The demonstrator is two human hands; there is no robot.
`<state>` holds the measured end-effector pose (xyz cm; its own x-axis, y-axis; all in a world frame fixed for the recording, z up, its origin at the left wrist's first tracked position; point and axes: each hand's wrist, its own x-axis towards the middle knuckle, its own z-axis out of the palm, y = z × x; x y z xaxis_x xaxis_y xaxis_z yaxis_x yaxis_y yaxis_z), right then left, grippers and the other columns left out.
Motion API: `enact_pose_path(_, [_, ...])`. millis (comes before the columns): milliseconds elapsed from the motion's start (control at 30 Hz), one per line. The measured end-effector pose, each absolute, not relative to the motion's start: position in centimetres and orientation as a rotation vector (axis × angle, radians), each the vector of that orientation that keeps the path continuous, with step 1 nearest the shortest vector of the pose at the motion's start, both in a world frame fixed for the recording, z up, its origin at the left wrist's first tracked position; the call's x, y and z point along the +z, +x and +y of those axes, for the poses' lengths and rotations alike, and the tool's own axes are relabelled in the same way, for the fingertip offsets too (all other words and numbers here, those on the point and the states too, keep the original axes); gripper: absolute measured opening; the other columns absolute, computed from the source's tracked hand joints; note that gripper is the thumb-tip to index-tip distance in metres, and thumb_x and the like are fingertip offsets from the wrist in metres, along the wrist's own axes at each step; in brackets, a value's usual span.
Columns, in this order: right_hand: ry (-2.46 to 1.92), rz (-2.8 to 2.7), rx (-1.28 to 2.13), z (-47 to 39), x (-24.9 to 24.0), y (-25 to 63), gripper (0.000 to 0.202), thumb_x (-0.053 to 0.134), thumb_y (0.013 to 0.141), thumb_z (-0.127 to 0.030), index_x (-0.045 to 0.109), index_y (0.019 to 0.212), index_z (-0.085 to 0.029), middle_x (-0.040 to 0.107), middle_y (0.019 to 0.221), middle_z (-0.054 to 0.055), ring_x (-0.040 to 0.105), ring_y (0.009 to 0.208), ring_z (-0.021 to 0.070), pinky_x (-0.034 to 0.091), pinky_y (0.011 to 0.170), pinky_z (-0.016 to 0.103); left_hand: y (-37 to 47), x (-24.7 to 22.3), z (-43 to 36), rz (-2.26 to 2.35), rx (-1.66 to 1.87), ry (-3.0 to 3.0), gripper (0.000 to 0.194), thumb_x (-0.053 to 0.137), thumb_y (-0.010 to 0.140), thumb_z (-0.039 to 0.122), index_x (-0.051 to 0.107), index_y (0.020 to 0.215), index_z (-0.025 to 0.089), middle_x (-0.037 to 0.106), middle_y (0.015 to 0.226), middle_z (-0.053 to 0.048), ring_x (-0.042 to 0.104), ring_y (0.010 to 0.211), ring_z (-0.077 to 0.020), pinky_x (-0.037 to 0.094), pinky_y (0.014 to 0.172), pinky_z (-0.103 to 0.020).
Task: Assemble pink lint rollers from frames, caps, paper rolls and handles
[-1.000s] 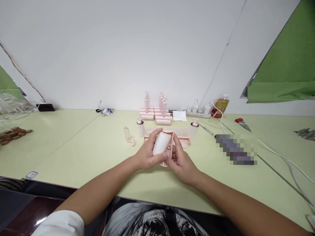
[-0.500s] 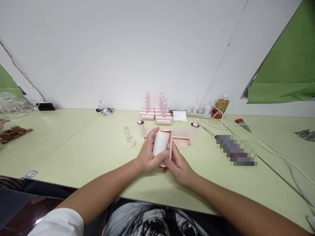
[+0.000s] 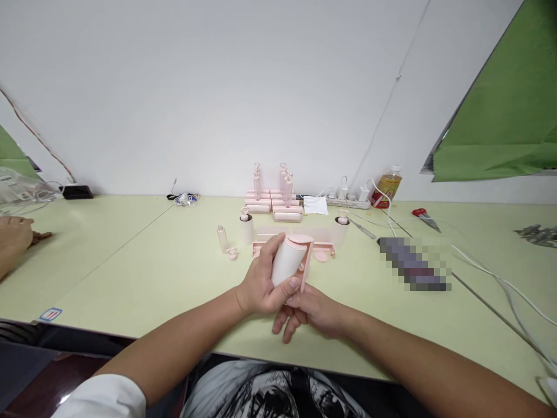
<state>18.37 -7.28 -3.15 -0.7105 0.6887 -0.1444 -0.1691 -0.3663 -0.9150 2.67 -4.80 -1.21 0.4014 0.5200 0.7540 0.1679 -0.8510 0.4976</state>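
Observation:
My left hand [image 3: 261,278] is wrapped around a white sticky-paper roll [image 3: 287,264], tilted to the right. Behind and right of the roll is a pink half-shell case [image 3: 308,261], with a gap between them near the top. My right hand [image 3: 319,310] pinches the lower end of that case, its other fingers hanging loose below; the exact contact is hidden behind my left thumb. Beyond my hands lies an open pink case [image 3: 328,248] with a round pink disc [image 3: 321,256] by it. White rolls with heart-topped handles [image 3: 246,226] [image 3: 342,229] stand on both sides.
A clear pink tube [image 3: 222,239] and a heart-shaped cap [image 3: 232,253] lie at left. Several pink cases with upright handles [image 3: 287,191] stand by the wall. On the right are a bottle [image 3: 386,187], cables, red-handled cutters [image 3: 425,219] and another person's hand [image 3: 15,238] far left.
My right hand has slid down to the case's lower end, its fingers now spread underneath. The roll and case have turned, showing the pink top end. Another person's hand has come in at far left.

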Motion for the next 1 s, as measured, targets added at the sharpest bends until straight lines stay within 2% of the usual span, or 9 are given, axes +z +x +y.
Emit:
enact_pose_path(100, [-0.706,-1.262,2.03,-7.3,-3.1,18.1,0.034,0.065,0.074,-0.031,0.056,0.102,-0.013,0.067,0.074,0.005,0.069,0.067,0.0198,0.057,0.054,0.031,2.9,-0.9,-4.9,0.702,1.37,2.302,0.077,0.053,0.086,0.037,0.007,0.146,0.022,0.053,0.119,-0.012,0.058,0.088,-0.0223,0.048,0.079,-0.039])
enact_pose_path(167, [-0.737,-1.252,1.99,-7.3,-3.1,18.0,0.027,0.062,0.072,-0.029,0.058,0.093,-0.012,0.065,0.061,0.003,0.065,0.055,0.0169,0.053,0.046,0.025,3.1,-0.9,-4.8,0.729,1.358,2.298,0.076,0.052,0.087,0.038,0.009,0.147,0.022,0.05,0.123,-0.013,0.056,0.096,-0.0248,0.047,0.085,-0.043])
enact_pose_path(233, [-0.78,-1.255,1.954,-7.3,-3.2,17.8,0.02,0.06,0.071,-0.028,0.059,0.083,-0.012,0.058,0.046,0.0,0.054,0.04,0.0126,0.043,0.037,0.02,3.3,-0.8,-4.7,0.714,1.389,2.314,0.073,0.052,0.087,0.038,0.012,0.147,0.023,0.043,0.13,-0.014,0.051,0.11,-0.0284,0.043,0.094,-0.047])
enact_pose_path(367, [-0.799,-1.229,1.916,-7.3,-3.3,17.7,0.012,0.057,0.068,-0.027,0.056,0.07,-0.015,0.048,0.036,-0.004,0.039,0.03,0.008,0.028,0.031,0.017,3.5,-0.6,-4.6,0.638,1.487,2.412,0.069,0.047,0.089,0.032,0.014,0.149,0.025,0.027,0.144,-0.015,0.026,0.136,-0.0334,0.025,0.11,-0.056])
enact_pose_path(500, [-0.739,-1.236,1.972,-7.4,-3.2,17.9,0.014,0.057,0.067,-0.028,0.057,0.064,-0.015,0.048,0.037,-0.003,0.037,0.03,0.0077,0.026,0.03,0.018,3.2,-0.2,-4.6,0.553,1.489,2.494,0.07,0.044,0.088,0.034,0.011,0.15,0.03,0.008,0.156,-0.011,0.007,0.144,-0.0363,0.018,0.112,-0.061])
enact_pose_path(600, [-0.698,-1.253,2.018,-7.5,-3.1,18.1,0.019,0.06,0.069,-0.031,0.062,0.068,-0.012,0.049,0.039,-0.003,0.036,0.031,0.007,0.025,0.031,0.018,2.6,0.1,-4.5,0.456,1.375,2.541,0.075,0.048,0.084,0.043,0.013,0.149,0.03,0.005,0.157,-0.01,0.006,0.145,-0.0393,0.02,0.11,-0.063])
enact_pose_path(767, [-0.71,-1.249,2.046,-7.4,-3.3,18.1,0.021,0.059,0.071,-0.031,0.061,0.066,-0.011,0.049,0.037,-0.002,0.036,0.03,0.0073,0.025,0.033,0.02,2.0,0.4,-3.8,0.398,1.075,2.611,0.065,0.045,0.085,0.048,0.029,0.145,0.026,0.011,0.157,-0.013,0.013,0.144,-0.0388,0.025,0.109,-0.06])
enact_pose_path(900, [-0.75,-1.161,1.974,-7.2,-3.4,17.9,0.007,0.061,0.063,-0.02,0.056,0.063,-0.015,0.048,0.039,-0.004,0.037,0.032,0.0073,0.027,0.034,0.02,2.2,0.0,-3.4,0.368,1.104,2.614,0.073,0.048,0.084,0.049,0.021,0.147,0.025,0.014,0.154,-0.015,0.013,0.143,-0.0372,0.028,0.109,-0.058])
enact_pose_path(1000, [-0.77,-1.091,2.031,-7.1,-3.0,18.3,0.01,0.059,0.057,-0.014,0.055,0.066,-0.015,0.048,0.043,-0.004,0.037,0.035,0.0065,0.025,0.033,0.018,2.2,0.2,-3.5,0.337,1.082,2.677,0.08,0.055,0.079,0.052,0.022,0.146,0.026,0.01,0.153,-0.016,0.01,0.143,-0.0397,0.029,0.108,-0.058])
